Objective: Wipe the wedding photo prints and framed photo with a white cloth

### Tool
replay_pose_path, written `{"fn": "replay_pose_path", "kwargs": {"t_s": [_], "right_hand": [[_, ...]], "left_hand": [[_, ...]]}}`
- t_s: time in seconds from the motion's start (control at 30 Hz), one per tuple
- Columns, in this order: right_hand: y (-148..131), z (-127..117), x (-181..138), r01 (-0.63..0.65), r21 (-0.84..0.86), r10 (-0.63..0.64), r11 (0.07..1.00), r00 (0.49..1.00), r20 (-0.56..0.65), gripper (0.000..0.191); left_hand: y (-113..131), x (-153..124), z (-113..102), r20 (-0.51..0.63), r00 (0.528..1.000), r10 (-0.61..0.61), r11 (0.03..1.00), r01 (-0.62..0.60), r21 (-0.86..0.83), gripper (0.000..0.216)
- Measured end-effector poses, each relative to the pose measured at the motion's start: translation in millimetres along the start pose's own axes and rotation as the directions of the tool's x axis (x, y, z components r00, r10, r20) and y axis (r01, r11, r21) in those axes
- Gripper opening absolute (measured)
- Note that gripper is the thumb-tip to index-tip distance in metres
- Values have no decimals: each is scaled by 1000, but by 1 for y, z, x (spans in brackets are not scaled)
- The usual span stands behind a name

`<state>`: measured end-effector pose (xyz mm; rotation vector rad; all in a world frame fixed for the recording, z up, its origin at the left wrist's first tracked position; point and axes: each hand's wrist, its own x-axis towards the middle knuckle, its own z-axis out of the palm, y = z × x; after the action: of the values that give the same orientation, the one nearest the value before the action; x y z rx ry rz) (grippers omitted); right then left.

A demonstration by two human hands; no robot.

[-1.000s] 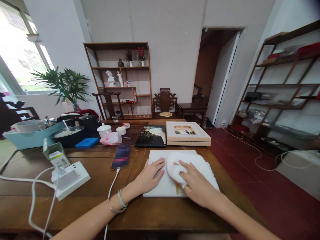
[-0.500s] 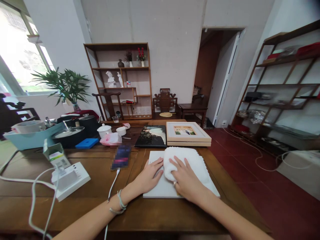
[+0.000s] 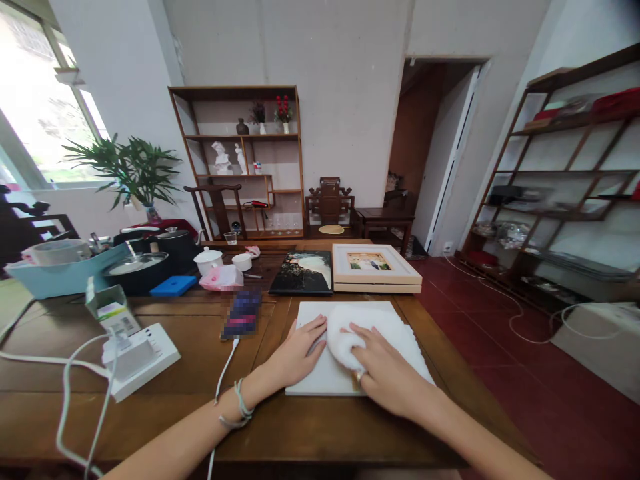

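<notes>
A flat white board [image 3: 323, 377] lies on the wooden table in front of me. My left hand [image 3: 299, 355] rests on its left side, fingers stretched out and holding nothing. On the right part of the board, my right hand [image 3: 393, 373] presses down on a fluffy white cloth [image 3: 343, 337]. Its fingers are curled into the cloth, and a ring shows on one of them. Part of the cloth is hidden beneath that hand, and its scalloped right edge reaches past the fingers.
Behind the board lie a dark photo panel [image 3: 303, 272] and light wooden picture frames [image 3: 377, 268]. To the left are a phone [image 3: 241, 313] on a charging cable, a power strip [image 3: 145, 363], a blue block [image 3: 173, 286], white cups, pots and a light-blue basket [image 3: 65, 277].
My right hand has slid the cloth a little toward me and to the right across the board. My left hand stays in place.
</notes>
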<state>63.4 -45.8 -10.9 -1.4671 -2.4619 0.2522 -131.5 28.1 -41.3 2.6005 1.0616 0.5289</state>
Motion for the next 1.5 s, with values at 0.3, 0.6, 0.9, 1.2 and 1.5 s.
{"fn": "replay_pose_path", "kwargs": {"t_s": [0.3, 0.6, 0.9, 1.2, 1.5], "right_hand": [[12, 3, 49, -111, -70, 107, 991, 993, -56, 35], [-29, -1, 4, 282, 18, -283, 959, 957, 71, 27], [-9, -56, -39, 34, 344, -105, 938, 976, 190, 22], [27, -71, 21, -9, 201, 86, 979, 923, -376, 11], [-8, -13, 100, 257, -208, -255, 944, 966, 37, 21]], "left_hand": [[1, 1, 1, -85, 993, -86, 986, 72, -152, 42], [-3, 7, -2, -330, 918, -219, 923, 85, -376, 45], [0, 3, 2, -172, 979, -111, 966, 66, -251, 40], [1, -1, 4, -35, 999, -15, 998, 13, -60, 40], [5, 0, 0, -139, 988, 65, 997, -69, -23, 27]]}}
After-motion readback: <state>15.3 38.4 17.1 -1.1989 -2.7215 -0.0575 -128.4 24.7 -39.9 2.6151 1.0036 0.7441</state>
